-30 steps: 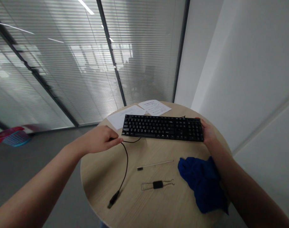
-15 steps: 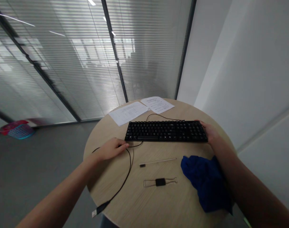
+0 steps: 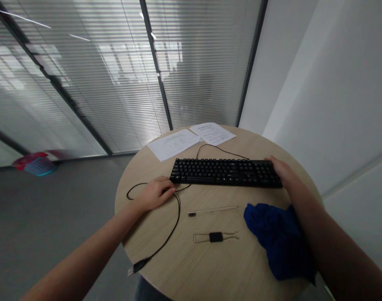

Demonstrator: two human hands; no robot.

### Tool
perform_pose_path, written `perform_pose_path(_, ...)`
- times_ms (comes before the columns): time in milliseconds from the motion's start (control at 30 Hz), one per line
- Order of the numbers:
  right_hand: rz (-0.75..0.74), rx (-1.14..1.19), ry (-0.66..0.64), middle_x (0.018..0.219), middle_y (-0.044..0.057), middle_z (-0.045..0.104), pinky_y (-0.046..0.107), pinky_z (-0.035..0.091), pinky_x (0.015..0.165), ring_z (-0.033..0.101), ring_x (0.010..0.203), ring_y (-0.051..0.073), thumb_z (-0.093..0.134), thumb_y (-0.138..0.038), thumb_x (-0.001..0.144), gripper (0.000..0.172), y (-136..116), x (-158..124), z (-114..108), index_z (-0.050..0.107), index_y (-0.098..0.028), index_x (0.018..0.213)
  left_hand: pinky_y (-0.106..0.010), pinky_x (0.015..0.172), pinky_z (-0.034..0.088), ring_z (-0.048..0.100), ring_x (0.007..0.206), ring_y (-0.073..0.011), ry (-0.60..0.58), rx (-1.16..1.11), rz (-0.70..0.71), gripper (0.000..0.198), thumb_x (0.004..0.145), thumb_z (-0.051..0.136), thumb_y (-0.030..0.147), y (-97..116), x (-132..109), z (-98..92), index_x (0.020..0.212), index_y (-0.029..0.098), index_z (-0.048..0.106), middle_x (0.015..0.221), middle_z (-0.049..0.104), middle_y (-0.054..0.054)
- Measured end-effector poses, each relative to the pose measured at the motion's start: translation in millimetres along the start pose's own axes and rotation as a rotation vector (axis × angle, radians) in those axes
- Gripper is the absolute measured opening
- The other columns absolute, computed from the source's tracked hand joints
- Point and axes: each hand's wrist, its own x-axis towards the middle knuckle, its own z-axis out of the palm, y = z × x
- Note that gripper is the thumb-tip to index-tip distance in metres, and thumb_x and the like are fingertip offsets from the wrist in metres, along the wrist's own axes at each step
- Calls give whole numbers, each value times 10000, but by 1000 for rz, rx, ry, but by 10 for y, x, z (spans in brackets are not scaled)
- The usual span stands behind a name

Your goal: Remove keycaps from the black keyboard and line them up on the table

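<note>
A black keyboard [image 3: 224, 172] lies flat on the round wooden table [image 3: 184, 267]. My right hand [image 3: 280, 170] rests on its right end, fingers curled over the edge. My left hand [image 3: 155, 194] lies on the table by the keyboard's left corner, fingers closed on the black cable [image 3: 174, 228]. The cable loops left of my hand and runs down to a USB plug [image 3: 137, 266] at the table's front edge.
A thin stick with a dark tip [image 3: 212, 210], a wire keycap puller [image 3: 216, 237] and a crumpled blue cloth [image 3: 280, 238] lie in front of the keyboard. Two paper sheets [image 3: 175, 144] sit behind it. Glass walls with blinds stand beyond; a coloured basket [image 3: 36, 164] is on the floor.
The keyboard has been lowered flat onto the table. My left hand has come down with the cable onto the tabletop, and the USB plug slid to the table's edge.
</note>
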Motion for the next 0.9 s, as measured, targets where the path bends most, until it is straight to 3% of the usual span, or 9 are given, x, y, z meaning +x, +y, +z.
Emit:
perform_pose_path(133,-80,-255,109,1007,41,746,461,364,1123,552,1217,314,638,-412,788,167,29,38,-18,688,-255,760,-360,887,456,588,969,-225,-62,-11,84,281,920,509,390,28,-55,-185,1045,201,674,1009,644,-90)
perform_pose_path(233,-147,-476,146,1142,70,709,493,250,1177,499,1283,321,600,-453,813,230,46,58,-3,687,-243,774,-398,945,448,581,1052,-246,-125,10,82,376,864,595,386,38,-118,-308,1212,248,631,1152,632,-87)
perform_pose_path(333,-179,-541,134,1201,67,686,479,239,1184,485,1305,299,579,-443,831,226,67,68,29,694,-249,828,-412,956,452,586,1066,-249,-147,45,69,376,851,600,313,25,-161,-342,1224,270,629,1187,636,-82)
perform_pose_path(500,-207,-574,100,1201,69,685,478,227,1185,468,1325,286,590,-434,831,214,88,58,62,696,-250,858,-371,903,465,615,987,-221,-181,125,49,289,882,492,190,-18,-158,-286,1092,246,683,1068,677,-67)
perform_pose_path(667,-212,-608,73,1153,67,706,479,247,1175,498,1296,297,600,-438,830,207,57,10,83,697,-256,820,-335,822,458,620,895,-211,-160,151,2,213,893,500,214,-45,-138,-251,953,246,701,959,687,-53)
perform_pose_path(900,-240,-666,56,1184,75,691,504,234,1174,501,1282,327,631,-420,813,193,-41,-119,168,707,-249,860,-326,792,462,637,877,-218,-115,148,-116,236,883,469,212,-41,-161,-225,1002,230,672,963,692,-65)
